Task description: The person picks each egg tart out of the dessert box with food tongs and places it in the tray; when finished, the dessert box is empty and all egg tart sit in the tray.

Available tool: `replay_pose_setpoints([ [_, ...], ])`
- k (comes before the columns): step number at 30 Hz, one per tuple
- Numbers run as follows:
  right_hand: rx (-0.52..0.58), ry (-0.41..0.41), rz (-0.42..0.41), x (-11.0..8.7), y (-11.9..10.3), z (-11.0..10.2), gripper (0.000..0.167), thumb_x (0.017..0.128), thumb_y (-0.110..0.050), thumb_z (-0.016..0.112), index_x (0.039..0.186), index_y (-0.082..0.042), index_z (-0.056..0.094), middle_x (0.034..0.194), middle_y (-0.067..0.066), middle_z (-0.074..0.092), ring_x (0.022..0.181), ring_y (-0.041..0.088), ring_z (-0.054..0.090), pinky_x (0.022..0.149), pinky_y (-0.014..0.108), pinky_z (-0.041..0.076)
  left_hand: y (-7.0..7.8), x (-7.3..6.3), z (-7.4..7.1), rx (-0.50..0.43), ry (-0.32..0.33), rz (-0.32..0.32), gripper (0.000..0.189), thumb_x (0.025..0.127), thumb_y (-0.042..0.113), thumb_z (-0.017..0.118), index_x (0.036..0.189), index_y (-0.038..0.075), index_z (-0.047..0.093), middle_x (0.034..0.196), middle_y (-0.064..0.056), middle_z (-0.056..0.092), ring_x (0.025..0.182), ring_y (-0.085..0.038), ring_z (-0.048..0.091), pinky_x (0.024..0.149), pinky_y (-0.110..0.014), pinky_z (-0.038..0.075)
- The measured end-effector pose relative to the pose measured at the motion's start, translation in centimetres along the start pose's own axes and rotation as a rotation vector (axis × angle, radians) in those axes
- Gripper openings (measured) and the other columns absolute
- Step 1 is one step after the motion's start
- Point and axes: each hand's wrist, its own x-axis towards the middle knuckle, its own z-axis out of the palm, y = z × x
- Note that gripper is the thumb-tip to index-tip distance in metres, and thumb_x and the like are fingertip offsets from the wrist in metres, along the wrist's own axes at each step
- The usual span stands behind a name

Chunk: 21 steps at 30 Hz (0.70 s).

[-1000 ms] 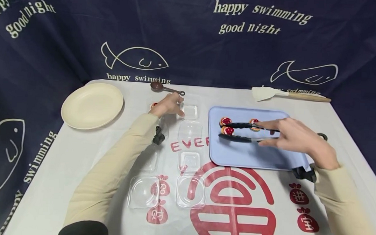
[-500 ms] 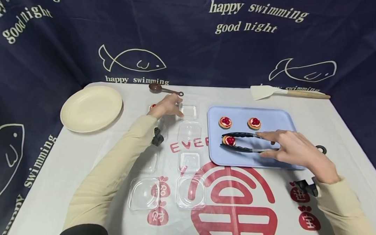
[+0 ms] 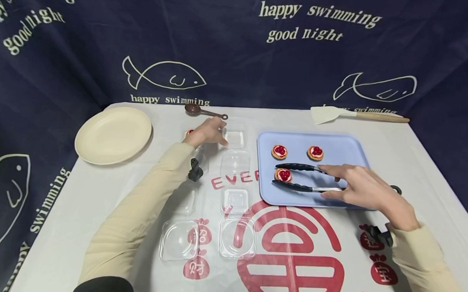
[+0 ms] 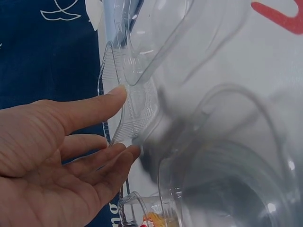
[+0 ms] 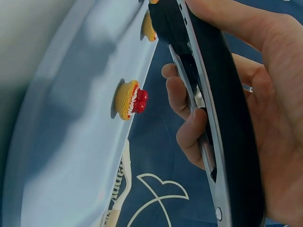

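Observation:
My right hand (image 3: 336,180) grips black tongs (image 3: 301,177) over a light blue tray (image 3: 347,146). The tong tips stand on either side of a small red-topped tart (image 3: 283,174); whether they squeeze it I cannot tell. Two more tarts (image 3: 279,151) (image 3: 315,152) lie farther back on the tray. In the right wrist view my fingers wrap the tongs (image 5: 213,94), with one tart (image 5: 130,99) beyond them. My left hand (image 3: 220,134) rests with straight fingers against a clear plastic container (image 3: 235,136) (image 4: 132,109). Another tart (image 3: 190,131) sits in a container under that hand.
Several empty clear containers (image 3: 236,200) and lids (image 3: 179,239) lie in the middle of the white cloth. At the back left there is a cream plate (image 3: 114,134). A brown spoon (image 3: 204,111) and a white spatula (image 3: 357,115) lie along the far edge.
My right hand drew the tongs toward the tray's near edge, and the tart between the tips came with them. The left hand stayed on the container.

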Motion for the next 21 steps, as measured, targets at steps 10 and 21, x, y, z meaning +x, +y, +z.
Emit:
replay_pose_setpoints([
  [10, 0.024, 0.054, 0.033, -0.7, -0.6, -0.1, 0.078, 0.07, -0.04, 0.087, 0.131, 0.0, 0.06, 0.107, 0.017, 0.071, 0.093, 0.028, 0.067, 0.071, 0.046, 0.057, -0.1, -0.2, -0.1, 0.012, -0.028, 0.018, 0.071, 0.081, 0.008, 0.075, 0.141, -0.009, 0.042, 0.138, -0.026, 0.05, 0.129, -0.036, 0.047, 0.111, -0.041, 0.037],
  [21, 0.006, 0.083, 0.003, -1.0, -1.1, 0.0, 0.081, 0.068, -0.041, 0.088, 0.131, 0.001, 0.059, 0.101, 0.011, 0.071, 0.087, 0.02, 0.064, 0.064, 0.036, 0.053, -1.7, -2.2, -2.5, -0.07, 0.099, 0.12, 0.066, 0.085, 0.014, 0.071, 0.138, -0.013, 0.043, 0.137, -0.032, 0.048, 0.126, -0.043, 0.048, 0.108, -0.047, 0.04],
])
